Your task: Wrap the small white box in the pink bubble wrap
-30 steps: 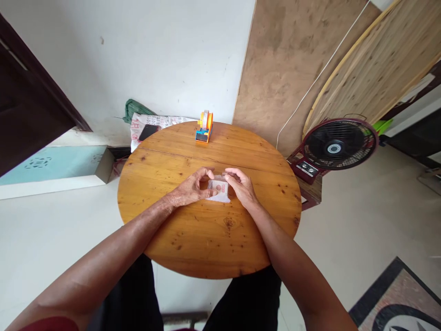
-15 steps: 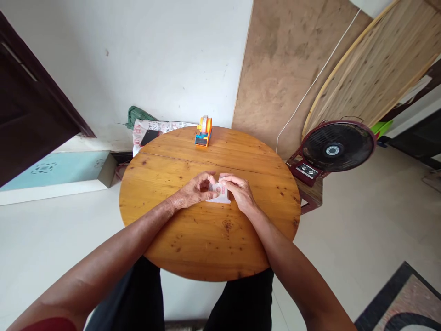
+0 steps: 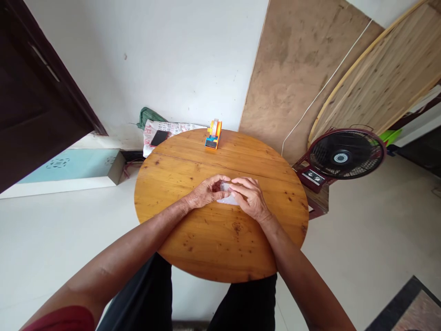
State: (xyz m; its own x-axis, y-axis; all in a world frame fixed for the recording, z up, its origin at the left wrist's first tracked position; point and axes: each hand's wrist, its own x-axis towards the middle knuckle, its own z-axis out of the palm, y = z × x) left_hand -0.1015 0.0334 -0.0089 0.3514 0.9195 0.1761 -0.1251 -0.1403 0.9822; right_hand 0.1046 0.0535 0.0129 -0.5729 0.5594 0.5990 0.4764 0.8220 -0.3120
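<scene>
A small whitish packet (image 3: 227, 200) lies near the middle of the round wooden table (image 3: 206, 248), partly covered by my fingers. My left hand (image 3: 209, 191) curls round its left side, with the thumb in front and the fingers behind. From the right, my right hand (image 3: 252, 197) bends over the packet, its thumb and fingers on the upper right part. The fingertips of both hands almost meet above it. Most of the packet's face is hidden.
An orange and blue tape dispenser (image 3: 213, 134) stands at the table's far edge. Behind the left rim are a phone (image 3: 160, 138) and a printed white sack (image 3: 149, 148). A dark red fan (image 3: 339, 156) stands close to the right edge.
My right hand has turned further over the packet and covers the red print that showed before. My left hand keeps its hold. The whole view has shifted slightly.
</scene>
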